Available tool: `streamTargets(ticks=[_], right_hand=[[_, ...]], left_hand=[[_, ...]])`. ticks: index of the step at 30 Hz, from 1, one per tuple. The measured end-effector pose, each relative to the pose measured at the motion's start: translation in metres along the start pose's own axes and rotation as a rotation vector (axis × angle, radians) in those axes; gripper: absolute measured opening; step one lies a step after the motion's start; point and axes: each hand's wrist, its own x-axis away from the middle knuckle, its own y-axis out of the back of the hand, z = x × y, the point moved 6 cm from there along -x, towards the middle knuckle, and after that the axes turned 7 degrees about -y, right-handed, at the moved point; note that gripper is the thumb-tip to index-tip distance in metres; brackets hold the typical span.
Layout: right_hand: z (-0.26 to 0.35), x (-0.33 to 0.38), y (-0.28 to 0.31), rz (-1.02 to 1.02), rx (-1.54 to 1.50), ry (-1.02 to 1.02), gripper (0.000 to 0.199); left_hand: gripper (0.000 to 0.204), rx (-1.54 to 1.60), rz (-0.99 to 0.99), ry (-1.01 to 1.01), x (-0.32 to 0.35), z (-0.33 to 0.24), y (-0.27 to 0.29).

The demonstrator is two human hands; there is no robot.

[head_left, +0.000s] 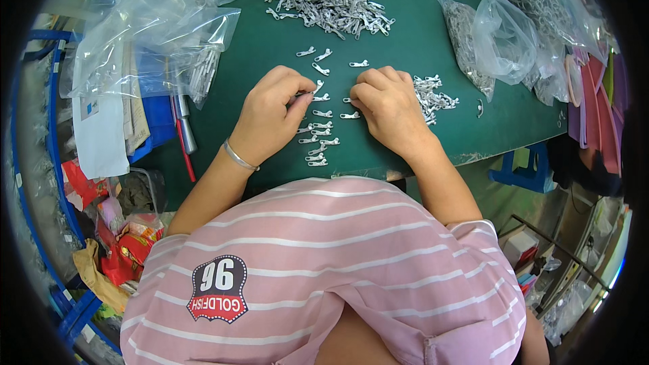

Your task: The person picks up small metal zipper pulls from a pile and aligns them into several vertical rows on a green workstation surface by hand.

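Note:
Small silver-grey metal zipper pulls [322, 114] lie in a loose column on the green table, between my two hands. At the left edge of the column, my left hand [272, 107] is closed, with thumb and fingertips pressed together beside a zipper pull [318, 86]. Whatever lies between those fingertips is hidden. My right hand [389, 105] curls with its fingertips down on a zipper pull [347, 100], whose end pokes out to the left. Just below those fingertips rests another zipper pull [349, 115]. A small heap of zipper pulls [434, 98] sits right of my right hand.
A large pile of zipper pulls [331, 3] covers the table's far middle. Clear plastic bags [503, 37] of metal parts stand at the far right, and more plastic bags [149, 20] lie far left. A red pen [184, 149] is near the left edge. A blue stool [524, 169] stands below right.

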Motion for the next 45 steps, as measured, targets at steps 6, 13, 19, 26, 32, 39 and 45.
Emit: streamTargets(ticks=[6,13,19,26,32,39,45], right_hand=[[-0.029,0.013,0.053,-0.07,0.142,-0.147,0.011],[-0.015,0.017,0.053,-0.012,0.077,-0.088,0.012],[0.013,0.009,-0.008,0.074,-0.037,0.035,0.011],[0.018,-0.008,-0.004,0.061,-0.121,0.061,0.009],[0.025,-0.021,-0.021,0.09,-0.095,0.106,0.011],[0.021,-0.027,-0.015,0.13,-0.172,0.076,0.006],[0.023,-0.027,-0.027,0.167,-0.08,0.103,0.013]], left_hand=[[0.012,-0.073,-0.042,0.081,0.02,0.019,0.018],[0.012,-0.059,-0.025,0.032,0.013,0.02,0.013],[0.016,-0.192,0.032,-0.115,-0.001,0.01,-0.012],[0.019,-0.128,-0.004,0.051,0.01,0.018,0.001],[0.016,-0.108,-0.072,0.069,0.017,0.025,0.015],[0.017,-0.117,-0.057,0.064,0.018,0.023,0.015],[0.013,-0.215,-0.004,-0.047,0.015,0.023,0.003]])
